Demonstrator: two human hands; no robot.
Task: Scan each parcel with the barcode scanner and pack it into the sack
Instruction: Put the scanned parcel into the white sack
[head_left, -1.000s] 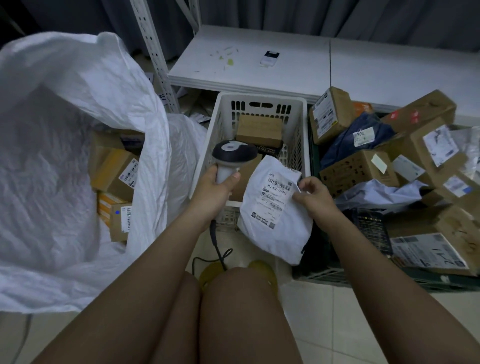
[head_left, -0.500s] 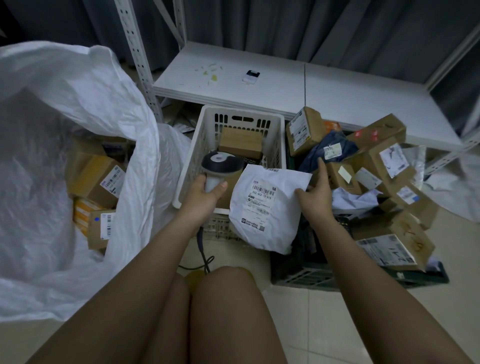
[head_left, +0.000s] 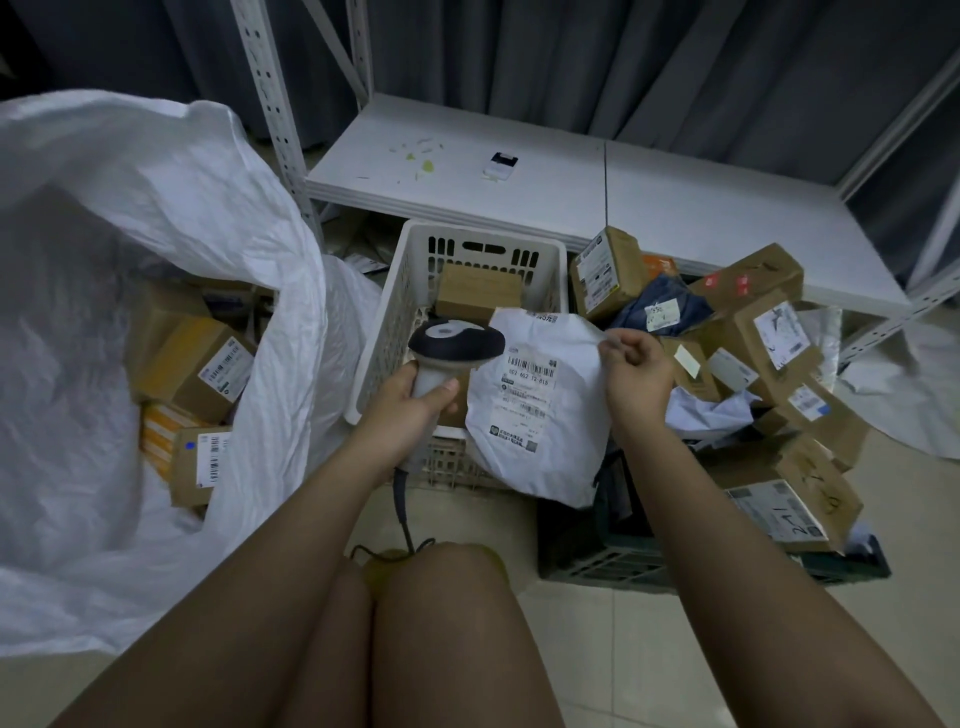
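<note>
My left hand (head_left: 410, 402) grips the white handle of a barcode scanner (head_left: 454, 345) with a dark head, its cable hanging down to the floor. Just right of it, my right hand (head_left: 636, 371) pinches the upper right edge of a white poly mailer parcel (head_left: 540, 410), label side up and facing me. The scanner's head sits beside the label's barcode. A big white woven sack (head_left: 104, 312) lies open at the left with several cardboard boxes (head_left: 197, 374) inside it.
A white plastic basket (head_left: 400, 306) with a brown box stands behind the scanner. At the right a dark crate (head_left: 649, 561) is heaped with cardboard parcels (head_left: 769, 338) and a blue bag. A low white shelf (head_left: 571, 182) runs behind. My knees fill the bottom.
My right hand shifted its hold from the mailer's side edge to a pinch at the upper right corner, and the mailer now hangs flatter toward me. The scanner stays beside it.
</note>
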